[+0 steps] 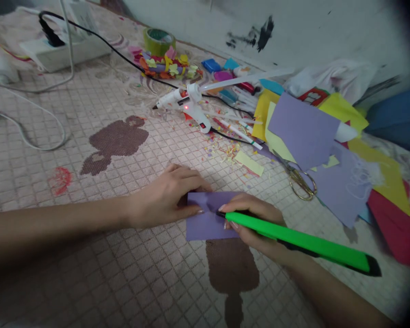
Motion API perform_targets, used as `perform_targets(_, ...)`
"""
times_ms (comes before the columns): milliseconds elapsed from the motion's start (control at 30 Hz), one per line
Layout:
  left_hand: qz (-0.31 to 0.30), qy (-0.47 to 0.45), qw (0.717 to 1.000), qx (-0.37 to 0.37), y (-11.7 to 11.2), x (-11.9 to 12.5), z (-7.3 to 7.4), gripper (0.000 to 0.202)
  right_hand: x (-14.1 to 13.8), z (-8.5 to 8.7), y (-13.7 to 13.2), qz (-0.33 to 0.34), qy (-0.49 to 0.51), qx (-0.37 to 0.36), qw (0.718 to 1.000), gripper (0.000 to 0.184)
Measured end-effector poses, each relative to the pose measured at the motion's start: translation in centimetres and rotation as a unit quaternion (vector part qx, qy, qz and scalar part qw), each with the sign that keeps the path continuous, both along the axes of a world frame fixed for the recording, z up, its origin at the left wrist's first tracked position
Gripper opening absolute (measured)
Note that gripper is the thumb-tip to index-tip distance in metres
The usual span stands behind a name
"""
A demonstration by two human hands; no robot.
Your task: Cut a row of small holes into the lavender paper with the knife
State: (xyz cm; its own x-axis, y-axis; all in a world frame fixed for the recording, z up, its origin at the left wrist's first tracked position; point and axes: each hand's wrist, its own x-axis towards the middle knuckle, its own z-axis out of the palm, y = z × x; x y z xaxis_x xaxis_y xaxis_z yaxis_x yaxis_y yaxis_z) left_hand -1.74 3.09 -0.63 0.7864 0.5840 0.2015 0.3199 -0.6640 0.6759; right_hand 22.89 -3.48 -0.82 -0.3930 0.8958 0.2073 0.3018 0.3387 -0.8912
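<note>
A small piece of purple paper [200, 228] lies flat on the patterned cloth in front of me. My left hand [177, 193] holds its left side, the thumb pressed on top and the fingers curled at the far edge. In my right hand [256, 223] is a bright green utility knife [300, 239], gripped like a pen. The knife's black nose touches or hovers just over the paper's middle; whether a blade sticks out I cannot tell. My right hand covers the right part of the paper.
Gold-handled scissors [302, 182] lie right, beside stacked coloured paper [304, 130]. A white glue gun [186, 102] with a lit red light rests beyond, among paper scraps. Behind are a flower-decorated ring [171, 68] and green tape [159, 41]. A power strip [61, 50] with cables sits back left.
</note>
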Motion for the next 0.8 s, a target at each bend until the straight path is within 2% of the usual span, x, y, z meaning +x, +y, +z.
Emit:
perform_targets(100, 0.006, -0.003, 1.000, -0.011, 0.0, 0.1, 0.1, 0.021, 0.0, 0.3, 0.0, -0.008, 0.023, 0.007, 1.000, 0.022)
perform_targets(233, 0.031, -0.013, 0.999, -0.009, -0.1, 0.0, 0.2, 0.025, -0.2, 1.3, -0.3, -0.068, 0.044, -0.026, 0.996, 0.016)
perform_targets(367, 0.001, -0.005, 1.000, -0.004, -0.4, -0.2, 0.5, 0.020, -0.4, 1.7, -0.8, -0.098, 0.037, -0.059, 0.993, 0.018)
perform_targets(533, -0.009, 0.019, 1.000, 0.006, -0.6, -0.1, 0.8, 0.006, -1.0, 1.6, -1.0, -0.080, -0.004, -0.014, 0.997, 0.023)
perform_targets(800, -0.005, 0.035, 0.999, 0.005, -0.5, -0.1, 0.6, 0.013, -0.9, 0.6, -0.8, -0.023, 0.000, 0.018, 1.000, 0.030)
